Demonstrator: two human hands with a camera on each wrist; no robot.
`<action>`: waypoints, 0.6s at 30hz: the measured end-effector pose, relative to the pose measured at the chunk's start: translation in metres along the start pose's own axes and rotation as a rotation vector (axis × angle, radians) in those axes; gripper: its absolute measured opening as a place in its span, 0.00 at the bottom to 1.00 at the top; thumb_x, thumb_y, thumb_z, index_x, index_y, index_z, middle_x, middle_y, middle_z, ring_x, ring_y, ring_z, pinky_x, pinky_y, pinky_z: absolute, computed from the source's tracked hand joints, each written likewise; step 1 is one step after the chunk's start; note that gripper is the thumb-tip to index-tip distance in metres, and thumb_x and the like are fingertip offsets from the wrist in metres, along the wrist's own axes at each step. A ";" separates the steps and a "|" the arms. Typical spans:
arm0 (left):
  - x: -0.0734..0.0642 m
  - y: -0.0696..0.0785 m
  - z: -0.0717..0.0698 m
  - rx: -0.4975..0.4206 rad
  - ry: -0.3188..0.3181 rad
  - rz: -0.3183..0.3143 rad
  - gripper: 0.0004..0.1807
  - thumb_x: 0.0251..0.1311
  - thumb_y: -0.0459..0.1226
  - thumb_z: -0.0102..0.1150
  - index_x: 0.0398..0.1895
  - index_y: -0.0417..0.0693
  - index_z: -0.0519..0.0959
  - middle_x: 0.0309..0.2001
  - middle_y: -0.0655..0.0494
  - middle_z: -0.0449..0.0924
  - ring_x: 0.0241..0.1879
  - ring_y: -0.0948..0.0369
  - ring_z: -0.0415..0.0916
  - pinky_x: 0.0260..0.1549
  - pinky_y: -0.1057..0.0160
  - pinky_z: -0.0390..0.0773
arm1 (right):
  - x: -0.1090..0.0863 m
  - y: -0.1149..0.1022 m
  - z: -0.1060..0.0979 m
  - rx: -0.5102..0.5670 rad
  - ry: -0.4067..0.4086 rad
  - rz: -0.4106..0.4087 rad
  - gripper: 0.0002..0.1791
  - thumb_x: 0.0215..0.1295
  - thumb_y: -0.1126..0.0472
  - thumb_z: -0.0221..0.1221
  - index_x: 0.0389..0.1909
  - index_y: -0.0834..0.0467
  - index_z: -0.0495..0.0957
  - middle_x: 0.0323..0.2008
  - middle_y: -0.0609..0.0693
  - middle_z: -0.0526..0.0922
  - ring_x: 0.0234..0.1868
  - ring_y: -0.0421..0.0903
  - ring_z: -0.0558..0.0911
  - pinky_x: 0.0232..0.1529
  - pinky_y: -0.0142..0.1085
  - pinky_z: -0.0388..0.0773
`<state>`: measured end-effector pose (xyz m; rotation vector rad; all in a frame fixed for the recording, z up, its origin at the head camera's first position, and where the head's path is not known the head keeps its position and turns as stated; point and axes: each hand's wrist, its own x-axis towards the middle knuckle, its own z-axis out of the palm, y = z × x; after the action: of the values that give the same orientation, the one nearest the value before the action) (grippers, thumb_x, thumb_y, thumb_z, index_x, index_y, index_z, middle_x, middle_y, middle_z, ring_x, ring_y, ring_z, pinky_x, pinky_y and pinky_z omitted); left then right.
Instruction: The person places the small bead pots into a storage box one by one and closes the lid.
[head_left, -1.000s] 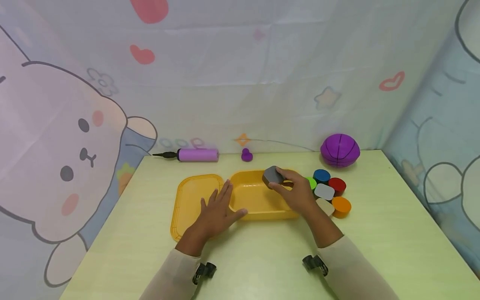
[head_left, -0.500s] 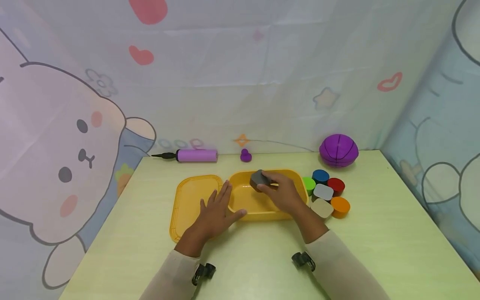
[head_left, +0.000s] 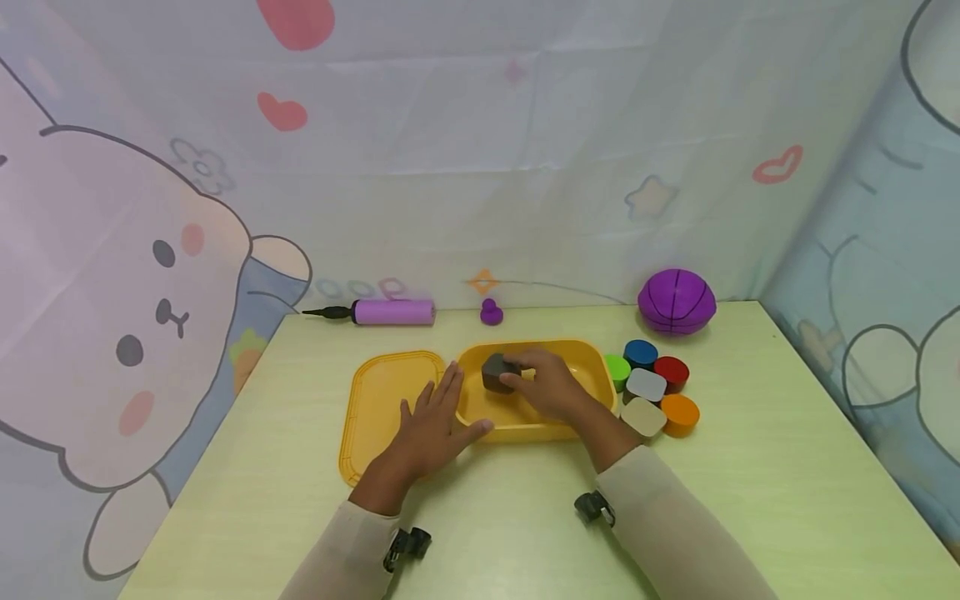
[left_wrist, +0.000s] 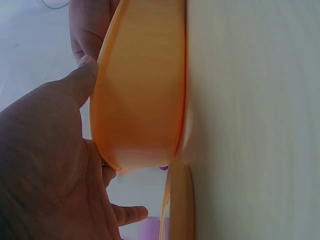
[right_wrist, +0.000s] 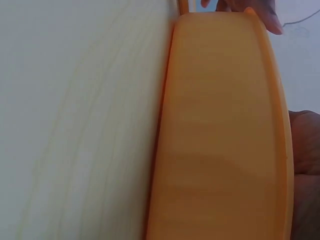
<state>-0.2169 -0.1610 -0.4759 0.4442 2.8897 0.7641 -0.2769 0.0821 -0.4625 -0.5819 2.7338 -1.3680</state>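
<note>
In the head view, my right hand (head_left: 553,390) pinches a dark grey, flat-sided block (head_left: 495,373) between thumb and fingers. The block is inside the left part of a yellow rectangular box (head_left: 536,432); whether it touches the floor of the box I cannot tell. With fingers spread, my left hand (head_left: 431,429) rests at the box's left edge. The left wrist view has its thumb touching the rim of the box (left_wrist: 140,90). The box's outer wall (right_wrist: 220,125) hides the block and most of the right hand in the right wrist view.
Left of the box lies a flat yellow lid (head_left: 375,396), partly under the left hand. Several coloured blocks, including an orange one (head_left: 680,415), cluster at its right. Behind are a purple pump (head_left: 393,312), a small purple piece (head_left: 491,312) and a purple ball (head_left: 677,302).
My right hand has carried the dark grey block leftward and down, from above the box's right half to inside its left part. The left hand has stayed in place.
</note>
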 end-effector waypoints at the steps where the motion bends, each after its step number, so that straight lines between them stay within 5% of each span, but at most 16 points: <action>1: 0.000 0.000 0.000 -0.001 0.000 0.000 0.57 0.75 0.71 0.51 0.92 0.56 0.38 0.92 0.64 0.29 0.90 0.35 0.38 0.77 0.15 0.32 | 0.001 0.000 0.001 -0.012 -0.008 0.007 0.25 0.80 0.56 0.65 0.71 0.61 0.82 0.69 0.63 0.83 0.70 0.63 0.82 0.72 0.59 0.79; 8: 0.000 -0.001 0.000 0.010 0.001 -0.002 0.57 0.75 0.72 0.49 0.92 0.58 0.36 0.92 0.65 0.29 0.90 0.36 0.38 0.77 0.15 0.33 | 0.010 -0.002 0.009 -0.061 -0.050 0.029 0.25 0.79 0.56 0.66 0.71 0.60 0.82 0.67 0.60 0.86 0.58 0.57 0.84 0.63 0.52 0.84; 18: 0.001 -0.002 0.001 0.022 0.004 0.001 0.59 0.73 0.75 0.47 0.92 0.57 0.38 0.92 0.65 0.30 0.90 0.36 0.39 0.78 0.16 0.35 | 0.019 -0.005 0.019 -0.191 -0.119 -0.001 0.25 0.79 0.58 0.65 0.71 0.64 0.80 0.68 0.63 0.84 0.66 0.59 0.84 0.71 0.54 0.81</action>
<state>-0.2183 -0.1619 -0.4777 0.4467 2.9042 0.7347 -0.2892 0.0578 -0.4676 -0.6515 2.7844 -1.0426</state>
